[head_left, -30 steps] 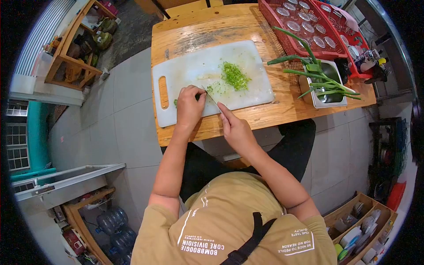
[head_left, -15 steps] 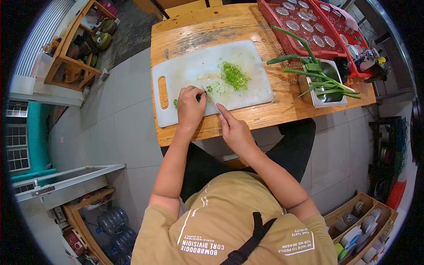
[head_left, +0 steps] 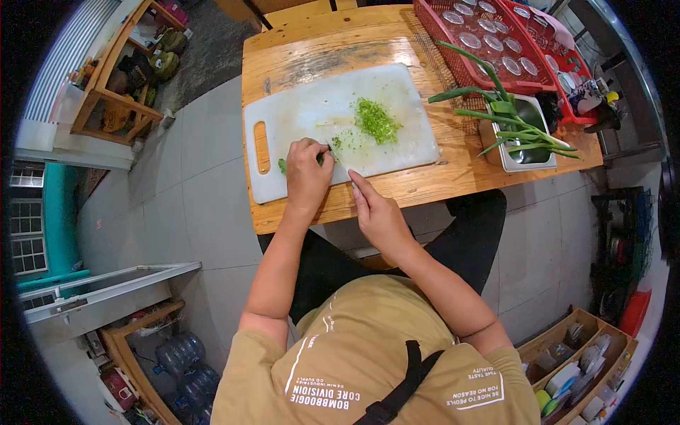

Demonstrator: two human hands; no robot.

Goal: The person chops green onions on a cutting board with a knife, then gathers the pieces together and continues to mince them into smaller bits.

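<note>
As hands (head_left: 309,171) cut greens (head_left: 282,166), wooden table (head_left: 304,46), tiles (head_left: 212,142)

In view are one brown wooden surface (head_left: 297,53), one white rectangular plastic cutting board (head_left: 301,106), one thin metal knife (head_left: 342,159), one rectangular steel container (head_left: 531,168) and two red plastic baskets (head_left: 528,86). Clear round glasses (head_left: 469,40) exceed ten; long green onion stalks (head_left: 520,122), overlapping, number several.

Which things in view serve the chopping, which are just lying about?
In use:
thin metal knife in right hand
dark greens under left hand
white rectangular plastic cutting board
chopped bright-green heap
probably long green stalks on rectangular steel pan

Lying about:
red plastic baskets of clear glasses
bluish plastic bottles
wooden crate
</note>
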